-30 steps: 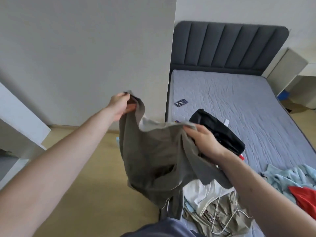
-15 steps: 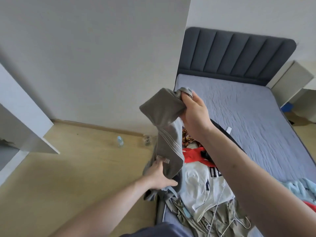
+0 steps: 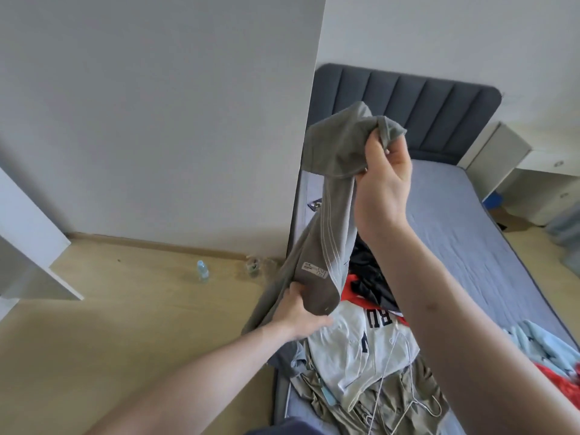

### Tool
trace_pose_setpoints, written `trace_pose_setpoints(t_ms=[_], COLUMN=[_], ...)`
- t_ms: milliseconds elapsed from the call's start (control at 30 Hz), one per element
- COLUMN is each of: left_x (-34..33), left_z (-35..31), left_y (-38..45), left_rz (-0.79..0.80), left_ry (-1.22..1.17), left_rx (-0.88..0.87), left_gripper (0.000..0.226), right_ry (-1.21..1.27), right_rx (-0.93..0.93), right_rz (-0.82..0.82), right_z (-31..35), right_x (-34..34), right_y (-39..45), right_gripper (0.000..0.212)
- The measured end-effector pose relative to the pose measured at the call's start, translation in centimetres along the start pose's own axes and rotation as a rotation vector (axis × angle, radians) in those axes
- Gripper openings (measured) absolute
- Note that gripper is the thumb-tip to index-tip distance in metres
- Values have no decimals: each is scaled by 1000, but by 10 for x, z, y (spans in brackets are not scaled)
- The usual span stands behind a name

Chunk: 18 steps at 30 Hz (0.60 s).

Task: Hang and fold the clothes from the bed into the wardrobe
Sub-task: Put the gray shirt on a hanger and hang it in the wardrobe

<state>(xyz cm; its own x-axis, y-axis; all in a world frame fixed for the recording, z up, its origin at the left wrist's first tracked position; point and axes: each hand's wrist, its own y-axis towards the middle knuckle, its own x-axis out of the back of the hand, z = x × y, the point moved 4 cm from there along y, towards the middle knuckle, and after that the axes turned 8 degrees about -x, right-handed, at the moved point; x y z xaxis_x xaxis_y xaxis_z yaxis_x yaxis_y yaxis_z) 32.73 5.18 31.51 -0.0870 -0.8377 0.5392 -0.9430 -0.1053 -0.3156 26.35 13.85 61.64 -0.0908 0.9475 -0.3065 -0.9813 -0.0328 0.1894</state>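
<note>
A grey-green garment (image 3: 337,189) with white seams and an inner label hangs over the bed's left edge. My right hand (image 3: 384,177) grips its bunched top, raised in front of the headboard. Lower down, my left hand (image 3: 296,312) holds the garment's bottom fold from underneath. Beneath them a pile of clothes lies on the bed (image 3: 470,233): a white lettered shirt (image 3: 361,343), a red piece, a black garment (image 3: 370,277) and an olive one (image 3: 370,400) with white wire hangers (image 3: 417,400).
The bed has a grey quilted mattress and a dark padded headboard (image 3: 417,98). A light blue cloth (image 3: 549,350) lies at the right. A small water bottle (image 3: 202,271) stands on the wooden floor by the wall. White furniture panels (image 3: 28,243) are at the left.
My left hand let go of the garment's top and dropped to its bottom fold. My right hand lifted the bunched top higher. The garment now hangs long instead of spread wide.
</note>
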Motion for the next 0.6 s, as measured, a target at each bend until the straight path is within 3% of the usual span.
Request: trace_pose_setpoints(t_ms=[67, 200, 233, 333, 400, 467, 533, 600], left_x=[-17, -1, 2, -3, -14, -20, -11, 5], left_z=[-21, -38, -37, -41, -54, -69, -75, -66], left_y=[5, 22, 22, 11, 10, 15, 24, 28], left_rz=[-12, -182, -160, -63, -106, -204, -322, -332], left_ry=[-22, -77, -84, -73, -85, -133, -160, -123], left_rx=[-27, -2, -12, -20, 1, -21, -60, -86], left_gripper=[112, 37, 40, 101, 120, 95, 46, 29], right_ry=[-60, -150, -162, -180, -202, -236, -252, -251], right_rx=[62, 127, 126, 128, 170, 215, 239, 223], right_rz=[51, 13, -23, -97, -66, -21, -27, -119], right_z=[-3, 1, 3, 8, 8, 8, 11, 17], right_x=[-14, -7, 2, 18, 12, 4, 7, 31], right_y=[-10, -10, -6, -1, -4, -9, -8, 1], right_gripper=[26, 22, 21, 23, 23, 21, 22, 29])
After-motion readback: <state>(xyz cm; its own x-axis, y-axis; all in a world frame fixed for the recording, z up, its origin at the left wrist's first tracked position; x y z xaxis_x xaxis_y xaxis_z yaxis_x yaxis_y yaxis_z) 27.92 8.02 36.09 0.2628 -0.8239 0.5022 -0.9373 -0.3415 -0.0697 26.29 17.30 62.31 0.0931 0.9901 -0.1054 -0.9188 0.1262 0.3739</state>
